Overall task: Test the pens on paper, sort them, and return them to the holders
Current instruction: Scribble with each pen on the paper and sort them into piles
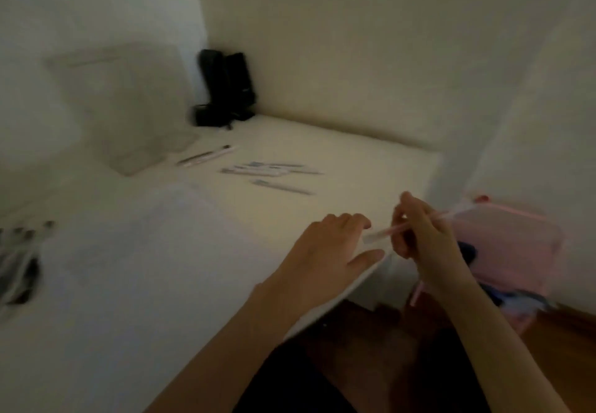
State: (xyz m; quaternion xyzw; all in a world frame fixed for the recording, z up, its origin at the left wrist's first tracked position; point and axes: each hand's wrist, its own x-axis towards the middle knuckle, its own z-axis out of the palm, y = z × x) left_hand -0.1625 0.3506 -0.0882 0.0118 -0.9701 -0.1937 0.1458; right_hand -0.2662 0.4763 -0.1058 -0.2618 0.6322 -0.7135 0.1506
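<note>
Both forearms are bare and reach in from the bottom, angled up toward the middle. Left hand (329,251) sits palm-down at the edge of the surface (193,267), with the fingers (348,220) loosely bent and the thumb poking straight out to the right. Right hand (425,238) is raised just beside it, wrist cocked, fingers curled round a pink pen (387,231) whose near end points at the left fingertips. The left thumb looks clear of the pen. It's too blurry to tell if the fingertips touch it.
</note>
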